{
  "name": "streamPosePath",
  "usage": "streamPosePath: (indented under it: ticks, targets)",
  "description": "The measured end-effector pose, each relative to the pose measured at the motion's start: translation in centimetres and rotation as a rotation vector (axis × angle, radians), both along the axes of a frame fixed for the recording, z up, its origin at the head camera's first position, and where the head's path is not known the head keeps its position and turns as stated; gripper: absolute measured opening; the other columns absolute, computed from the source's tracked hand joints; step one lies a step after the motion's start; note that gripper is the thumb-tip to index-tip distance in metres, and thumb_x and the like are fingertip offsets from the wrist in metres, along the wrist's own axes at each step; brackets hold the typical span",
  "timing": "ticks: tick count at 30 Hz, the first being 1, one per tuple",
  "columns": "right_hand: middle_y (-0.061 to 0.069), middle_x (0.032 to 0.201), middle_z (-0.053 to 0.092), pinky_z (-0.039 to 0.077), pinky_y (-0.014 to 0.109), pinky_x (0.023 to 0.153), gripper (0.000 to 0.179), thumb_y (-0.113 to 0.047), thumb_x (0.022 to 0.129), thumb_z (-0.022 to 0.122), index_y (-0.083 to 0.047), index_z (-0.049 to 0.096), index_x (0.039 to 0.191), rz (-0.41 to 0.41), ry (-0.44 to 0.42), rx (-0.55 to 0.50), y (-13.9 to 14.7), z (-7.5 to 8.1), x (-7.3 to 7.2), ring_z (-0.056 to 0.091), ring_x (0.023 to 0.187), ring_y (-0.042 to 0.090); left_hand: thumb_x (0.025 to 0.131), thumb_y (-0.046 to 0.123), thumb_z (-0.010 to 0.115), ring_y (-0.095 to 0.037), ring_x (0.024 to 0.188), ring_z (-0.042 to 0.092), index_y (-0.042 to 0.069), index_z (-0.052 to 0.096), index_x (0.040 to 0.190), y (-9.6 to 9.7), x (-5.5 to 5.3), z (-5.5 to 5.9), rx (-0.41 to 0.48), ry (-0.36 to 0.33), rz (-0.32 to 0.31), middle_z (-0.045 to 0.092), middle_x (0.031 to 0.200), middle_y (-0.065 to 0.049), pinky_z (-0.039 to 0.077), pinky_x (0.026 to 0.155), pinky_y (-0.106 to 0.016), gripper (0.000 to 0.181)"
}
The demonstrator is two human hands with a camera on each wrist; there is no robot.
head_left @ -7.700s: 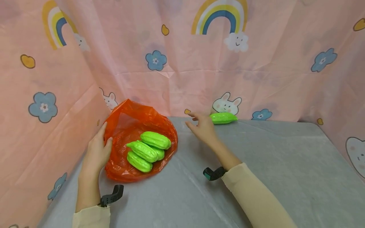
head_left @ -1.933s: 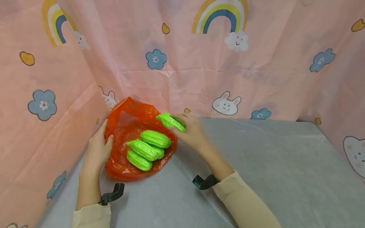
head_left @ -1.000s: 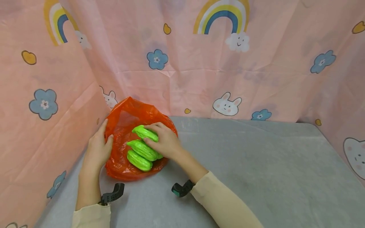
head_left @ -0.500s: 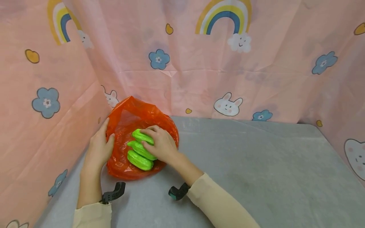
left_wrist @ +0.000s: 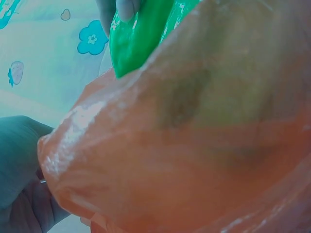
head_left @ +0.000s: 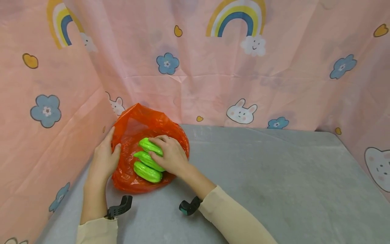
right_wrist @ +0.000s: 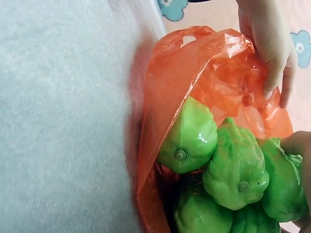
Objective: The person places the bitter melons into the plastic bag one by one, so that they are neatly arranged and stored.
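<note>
An orange-red plastic bag (head_left: pixel 128 176) lies with its mouth open at the left of the table. My left hand (head_left: pixel 105 157) holds its left rim, thumb on the inner side and fingers outside. Inside the bag, my right hand (head_left: pixel 172 154) grips a bright green, ridged bitter melon (head_left: pixel 147 145), resting on the pile. Two more melons show below it in the head view, one the lower melon (head_left: pixel 147 172). The right wrist view shows several melons, with the gripped melon (right_wrist: pixel 282 179) at the right. Part of the pile is hidden under the right hand.
A grey cloth-covered table (head_left: pixel 274 176) extends to the right. Pink printed curtains (head_left: pixel 198 84) hang behind it and along both sides, the left one close beside the bag. Each wrist wears a black camera mount (head_left: pixel 120 206).
The right hand took the melon from the table's back edge, carried it left into the bag and lowered it onto the others. Over the last half second it barely moves; the left hand stays at the rim.
</note>
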State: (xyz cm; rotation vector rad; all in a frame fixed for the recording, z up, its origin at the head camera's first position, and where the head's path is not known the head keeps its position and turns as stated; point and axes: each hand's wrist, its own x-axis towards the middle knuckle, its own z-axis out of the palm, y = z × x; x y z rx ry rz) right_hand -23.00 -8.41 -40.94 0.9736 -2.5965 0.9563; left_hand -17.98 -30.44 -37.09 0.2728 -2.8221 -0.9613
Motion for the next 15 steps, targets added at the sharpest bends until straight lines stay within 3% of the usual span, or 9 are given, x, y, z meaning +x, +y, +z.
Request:
streamPosePath:
  ticks: [10, 15]
  targets:
    - [0.002, 0.138, 0.062, 0.050, 0.042, 0.109, 0.051, -0.034, 0.094, 0.070, -0.019, 0.058, 0.142, 0.012, 0.008, 0.000, 1.1, 0.6, 0.2, 0.059, 0.127, 0.022, 0.106, 0.018, 0.045, -0.052, 0.147, 0.031, 0.019, 0.008, 0.165, -0.3, 0.0, 0.0, 0.005, -0.009, 0.000, 0.025, 0.166, -0.023, 0.032, 0.112, -0.073, 0.070]
    - [0.003, 0.139, 0.061, 0.051, 0.044, 0.109, 0.051, -0.033, 0.094, 0.071, -0.017, 0.060, 0.140, 0.012, -0.043, -0.079, 2.3, 0.8, 0.6, 0.058, 0.130, 0.023, 0.105, 0.018, 0.046, -0.053, 0.146, 0.032, 0.018, 0.010, 0.165, -0.5, 0.2, -0.2, -0.012, 0.004, -0.006, 0.027, 0.165, -0.024, 0.032, 0.112, -0.073, 0.070]
